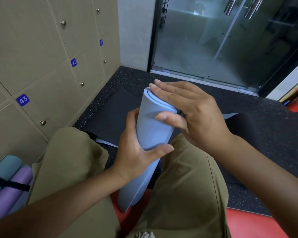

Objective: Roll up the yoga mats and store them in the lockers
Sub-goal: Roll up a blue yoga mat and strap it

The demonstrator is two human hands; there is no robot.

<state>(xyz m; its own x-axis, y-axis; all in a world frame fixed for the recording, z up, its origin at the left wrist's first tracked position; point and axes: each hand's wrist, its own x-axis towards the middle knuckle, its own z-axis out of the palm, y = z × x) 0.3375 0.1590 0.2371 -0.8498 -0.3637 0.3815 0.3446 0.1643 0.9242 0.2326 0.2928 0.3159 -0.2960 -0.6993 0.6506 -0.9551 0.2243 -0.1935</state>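
Floor (248, 121): dark speckled rubber, running back to the far wall; a red strip along the near right edge.
Glass doors (222, 40): frosted, dark-framed, closed, at the far end behind the hands.
Lockers (33, 48): beige doors on the left wall, all closed, each with a small metal knob; blue number plates reading 43, 42 and 41 from near to far.
Trousers (187, 186): khaki, both legs spread, filling the lower middle.
Black mat (110, 117): flat on the floor beyond the knees, a pale blue edge showing under its near side.
Blue mat (151, 134): rolled into a tube, held up between the knees, tilted with its far end higher; spiral layers visible at the top end; the loose outer flap hanging at the lower end, above the red strip.
Rolled mats (10, 182): one teal and one purple, side by side at the lower left, just beside the lockers, a black strap across both.
Right hand (193, 110): on the upper end of the blue mat, fingers laid straight over the rim, thumb pressed on the side of the roll.
Left hand (138, 152): wrapped around the middle of the blue mat from the left, thumb across the front, fingers behind.
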